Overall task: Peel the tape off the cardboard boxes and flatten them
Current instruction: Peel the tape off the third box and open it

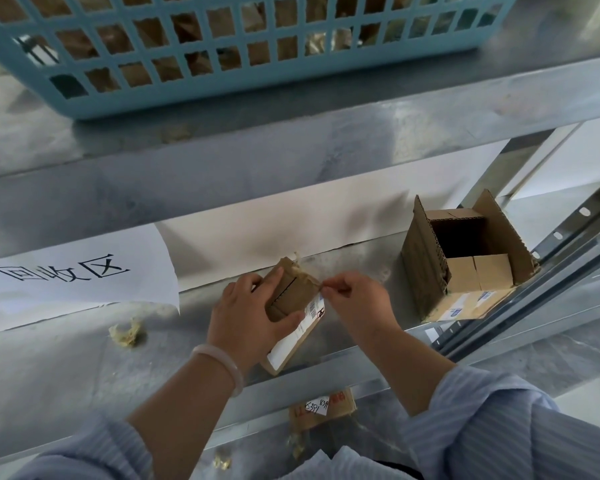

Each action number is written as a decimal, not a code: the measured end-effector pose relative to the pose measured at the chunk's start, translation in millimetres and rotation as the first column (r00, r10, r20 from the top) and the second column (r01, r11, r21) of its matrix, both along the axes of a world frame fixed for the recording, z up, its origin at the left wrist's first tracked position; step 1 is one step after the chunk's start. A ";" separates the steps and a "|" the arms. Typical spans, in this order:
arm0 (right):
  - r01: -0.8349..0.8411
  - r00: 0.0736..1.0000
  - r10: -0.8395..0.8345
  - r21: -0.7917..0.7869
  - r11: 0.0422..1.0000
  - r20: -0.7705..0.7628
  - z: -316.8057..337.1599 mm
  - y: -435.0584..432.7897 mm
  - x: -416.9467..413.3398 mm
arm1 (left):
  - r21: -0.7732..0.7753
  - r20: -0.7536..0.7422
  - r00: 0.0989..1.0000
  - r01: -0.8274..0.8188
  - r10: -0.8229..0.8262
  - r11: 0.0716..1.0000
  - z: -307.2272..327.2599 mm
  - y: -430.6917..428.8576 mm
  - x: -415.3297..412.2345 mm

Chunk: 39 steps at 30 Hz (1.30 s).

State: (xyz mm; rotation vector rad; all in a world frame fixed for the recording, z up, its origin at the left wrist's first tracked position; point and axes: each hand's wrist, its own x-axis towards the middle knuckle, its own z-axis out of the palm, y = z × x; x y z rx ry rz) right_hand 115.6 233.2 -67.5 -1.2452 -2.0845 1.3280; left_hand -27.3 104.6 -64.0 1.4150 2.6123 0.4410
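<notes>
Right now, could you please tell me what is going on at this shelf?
A person is stripping tape from a small cardboard box on a metal shelf. The left hand holds the box steady while the right hand pinches a strip of tape at its upper edge. A larger box stands open to the right, not yet flattened, and a crumpled wad of tape lies to the left.

In front of me, the grey metal shelf (pixel 66 368) carries a white paper sheet with black characters (pixel 77 275) on its left. A crumpled wad of yellowish tape (pixel 127 332) lies just below the sheet, and an open brown corrugated cardboard box (pixel 426 258) stands at the far right. The tier above (pixel 291 140) bears a light-blue plastic lattice basket (pixel 222 88).
</notes>
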 end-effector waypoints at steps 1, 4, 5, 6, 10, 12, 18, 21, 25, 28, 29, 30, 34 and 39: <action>-0.002 1.000 0.002 0.014 1.000 0.022 -0.9 1.4 -0.4 | 0.003 -0.003 1.000 -0.001 0.001 1.000 -0.7 -0.7 -0.1; -0.067 0.993 0.059 0.081 0.994 0.101 -1.3 5.0 -2.9 | -0.003 0.004 1.000 -0.007 0.007 1.000 -2.2 -1.3 -0.5; -0.102 0.988 0.089 0.096 0.990 0.125 -0.9 6.2 -3.4 | -0.006 0.004 1.000 -0.010 0.010 1.000 -2.1 -0.8 -0.7; -0.131 0.983 0.115 0.103 0.986 0.145 -0.1 7.6 -3.6 | -0.011 0.001 1.000 -0.010 0.010 1.000 -1.6 -0.3 -0.7; -0.183 0.968 0.169 0.063 0.981 0.187 2.2 13.3 -2.1 | -0.025 -0.019 1.000 0.001 -0.002 1.000 -0.5 0.3 -1.1; -0.200 0.959 0.193 0.015 0.980 0.207 3.7 15.5 -2.4 | -0.024 -0.027 1.000 0.007 -0.008 1.000 -1.3 0.4 -2.4; -0.150 0.978 0.181 -0.258 0.954 0.101 -3.9 19.1 -4.0 | -0.026 -0.038 0.999 0.025 -0.026 0.999 -1.6 -1.0 -4.1; -0.072 0.993 0.087 -0.175 0.982 0.082 -0.4 15.1 -0.7 | -0.018 -0.032 0.999 -0.006 0.006 1.000 -1.5 0.8 -2.1; -0.078 0.993 0.063 0.143 0.987 0.102 14.1 2.0 -5.9 | -0.024 -0.017 0.997 -0.072 0.071 0.997 -2.5 4.0 6.4; -0.140 0.975 0.096 0.221 0.965 0.200 18.5 3.6 -13.7 | -0.020 -0.016 0.995 -0.097 0.097 0.995 -4.1 5.8 9.7; -0.170 0.963 0.111 0.235 0.957 0.244 19.6 5.6 -15.7 | -0.022 -0.016 0.995 -0.097 0.096 0.995 -4.3 6.2 10.2; -0.195 0.953 0.122 0.253 0.947 0.278 21.3 7.1 -17.3 | -0.024 -0.016 0.995 -0.096 0.095 0.995 -4.6 6.4 10.4; -0.319 0.905 0.162 0.374 0.871 0.393 26.9 7.9 -21.6 | -0.027 -0.019 0.995 -0.102 0.101 0.994 -5.3 6.2 10.5; -0.423 0.852 0.176 0.452 0.785 0.492 27.8 6.6 -25.1 | -0.021 -0.026 0.994 -0.111 0.110 0.994 -5.4 7.3 11.8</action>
